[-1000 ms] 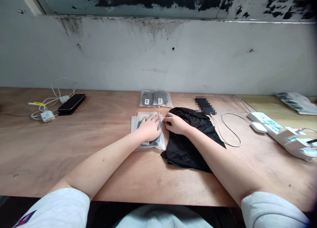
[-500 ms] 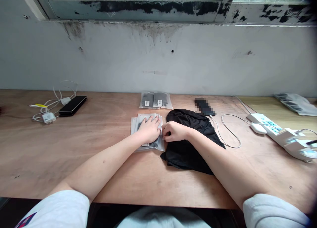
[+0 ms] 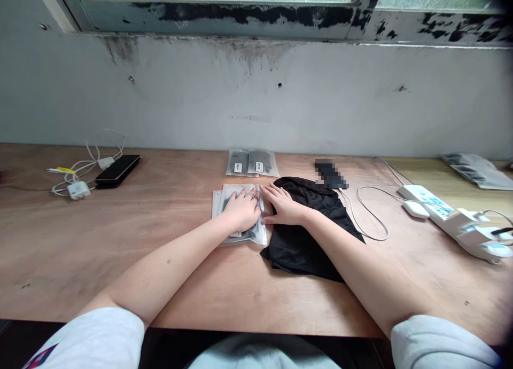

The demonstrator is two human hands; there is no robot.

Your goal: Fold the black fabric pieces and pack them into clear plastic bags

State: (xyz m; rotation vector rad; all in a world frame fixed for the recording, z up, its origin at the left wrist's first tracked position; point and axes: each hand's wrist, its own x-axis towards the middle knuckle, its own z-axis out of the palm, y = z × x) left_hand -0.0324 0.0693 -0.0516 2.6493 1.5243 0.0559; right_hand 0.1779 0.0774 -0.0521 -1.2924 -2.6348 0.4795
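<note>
Has black fabric [image 3: 304,259] crumpled just right of the topmost frosted plastic bag [image 3: 258,235], whose long axis runs roughly front to back. Rests an open left grip [image 3: 241,210] flat on that bag; sets an open right grip [image 3: 286,209] against its right edge, thumb spread. Beyond, shows two labelled pouches [image 3: 267,158].

Toward the left edge of the bench [image 3: 100,241], a black case [image 3: 118,171] lies beside tangled white cables [image 3: 82,162], a dark phone [image 3: 333,175] near the back edge, a white power strip [image 3: 420,193] toward the right.
</note>
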